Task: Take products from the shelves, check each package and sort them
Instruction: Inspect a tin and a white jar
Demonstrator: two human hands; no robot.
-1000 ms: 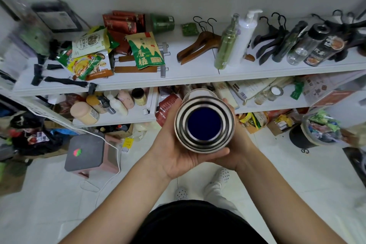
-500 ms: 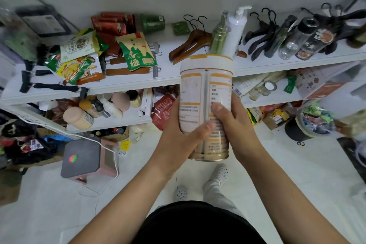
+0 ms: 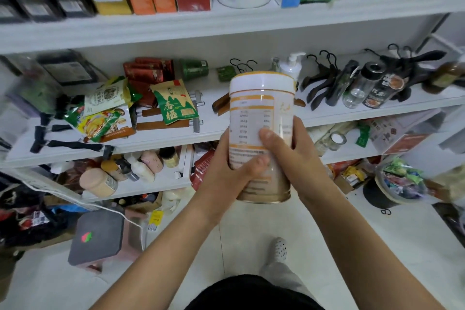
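The tin [image 3: 261,90] stands upright in our hands, left hand [image 3: 226,173] curled round its lower side, right hand [image 3: 299,158] wrapped opposite, thumbs on its face. We judge this turns the printed table [image 3: 247,123] toward us for checking. It hangs before the cluttered shelf [image 3: 327,114], touching nothing.

Tall white-and-gold tin can [image 3: 261,113]: smooth, glossy printed wrap, bare metallic sheen at the bottom rim, white plastic-looking lid on top. Green-and-yellow snack pouch [image 3: 175,103]: shiny crinkled film. Brown clothes hangers [image 3: 218,104]: polished wood. Clear cylindrical bottle with black cap [image 3: 359,88]: transparent plastic. White shelf board [image 3: 161,138]: smooth, satin painted. Pale floor tiles [image 3: 364,246]: glazed, lightly reflective. Grey square stool top [image 3: 98,236]: matt, faintly grainy.
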